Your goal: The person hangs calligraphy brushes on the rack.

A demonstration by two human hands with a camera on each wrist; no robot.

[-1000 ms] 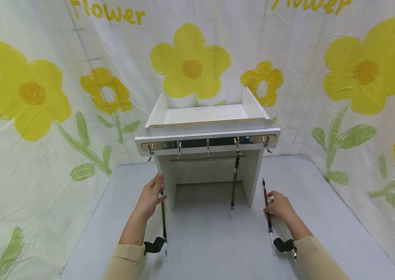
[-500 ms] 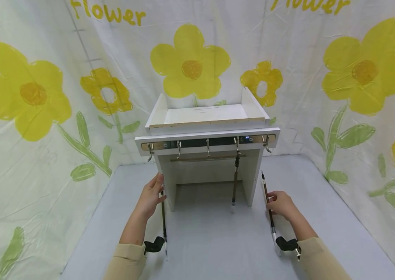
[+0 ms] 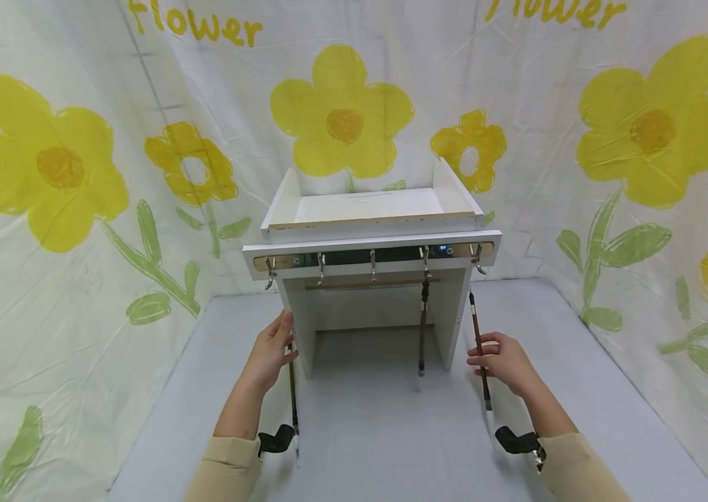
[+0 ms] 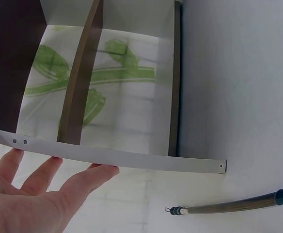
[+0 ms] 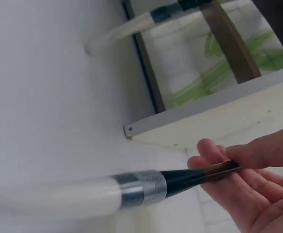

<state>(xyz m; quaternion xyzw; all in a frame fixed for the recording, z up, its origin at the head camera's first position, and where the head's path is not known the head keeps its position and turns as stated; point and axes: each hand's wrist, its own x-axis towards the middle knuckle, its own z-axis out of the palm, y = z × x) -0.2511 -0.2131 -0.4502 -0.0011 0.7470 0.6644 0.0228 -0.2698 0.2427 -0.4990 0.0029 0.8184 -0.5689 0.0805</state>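
My left hand [image 3: 270, 354] rests with straight, spread fingers on the left side panel of the white rack [image 3: 297, 321]; the left wrist view shows its fingertips along the panel edge. A brush [image 3: 294, 397] lies on the table beside that panel. Between thumb and fingers, my right hand [image 3: 504, 361] pinches the brown handle of another brush [image 3: 476, 322], right of the rack, loop end up and white bristles toward me. In the right wrist view its white bristles [image 5: 59, 196] point left. A third brush [image 3: 423, 328] hangs from the rack's fourth hook from the left.
Several metal hooks [image 3: 373, 265] line the rack's front rail, with an open tray [image 3: 371, 203] above. The rack stands on a pale table [image 3: 366, 439]. A white curtain [image 3: 536, 230] with yellow flowers hangs behind and at both sides.
My right hand has raised its brush, and the loop end has moved up toward the height of the hooks. The hanging brush swayed slightly. My left hand has stayed in place.
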